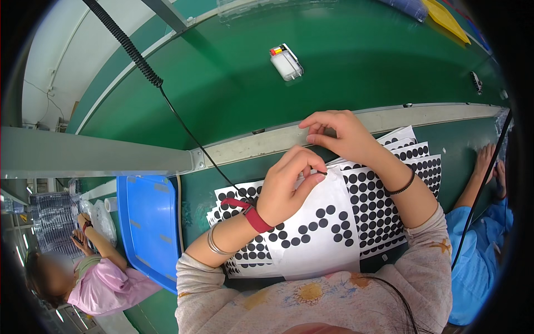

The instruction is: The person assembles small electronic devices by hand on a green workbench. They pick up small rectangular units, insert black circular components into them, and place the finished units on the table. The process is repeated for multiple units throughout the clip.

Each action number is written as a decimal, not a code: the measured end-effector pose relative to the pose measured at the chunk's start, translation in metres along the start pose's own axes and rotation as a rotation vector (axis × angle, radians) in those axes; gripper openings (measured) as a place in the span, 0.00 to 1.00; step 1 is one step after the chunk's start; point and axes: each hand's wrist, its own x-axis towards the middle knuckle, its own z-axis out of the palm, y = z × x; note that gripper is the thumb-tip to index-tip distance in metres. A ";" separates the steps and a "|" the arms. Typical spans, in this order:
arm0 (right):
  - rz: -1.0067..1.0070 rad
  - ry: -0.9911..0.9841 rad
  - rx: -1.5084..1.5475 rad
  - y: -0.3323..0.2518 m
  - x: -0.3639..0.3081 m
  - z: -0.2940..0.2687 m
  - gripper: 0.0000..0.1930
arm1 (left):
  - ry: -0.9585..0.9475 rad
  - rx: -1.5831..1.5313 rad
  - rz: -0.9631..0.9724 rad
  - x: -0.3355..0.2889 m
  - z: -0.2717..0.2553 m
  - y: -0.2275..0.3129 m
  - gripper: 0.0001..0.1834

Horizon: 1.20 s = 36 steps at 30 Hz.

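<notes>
My left hand [292, 181] is closed above the sheets, pinching a small thin black piece [319, 173] between thumb and forefinger. It looks like a dot sticker seen edge-on. Beneath lies a white sticker sheet [295, 256], mostly bare, with several black dots left on its lower part. More sheets full of black round stickers [374, 209] are fanned out under it. My right hand [345, 136] hovers at the metal rail, fingers bent, a gap between thumb and forefinger, holding nothing I can see.
Beyond the metal rail [233, 153] a green belt [222, 83] carries a white box-like device [286, 62]. A blue tray [149, 222] stands at the left. A coiled black cable [130, 47] hangs down to my left wrist. Co-workers sit at both sides.
</notes>
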 end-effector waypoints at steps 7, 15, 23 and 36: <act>0.000 -0.003 0.007 0.000 0.000 -0.001 0.11 | 0.029 -0.201 -0.176 0.000 0.000 0.011 0.11; 0.020 -0.025 -0.005 -0.001 -0.001 -0.003 0.11 | 0.089 0.078 0.101 0.000 -0.001 0.000 0.08; 0.023 -0.032 -0.025 -0.002 -0.001 -0.003 0.10 | -0.013 -0.102 -0.027 -0.001 -0.001 0.004 0.10; -0.004 -0.026 -0.026 0.000 -0.001 -0.003 0.10 | 0.043 0.004 0.062 -0.002 0.000 -0.002 0.08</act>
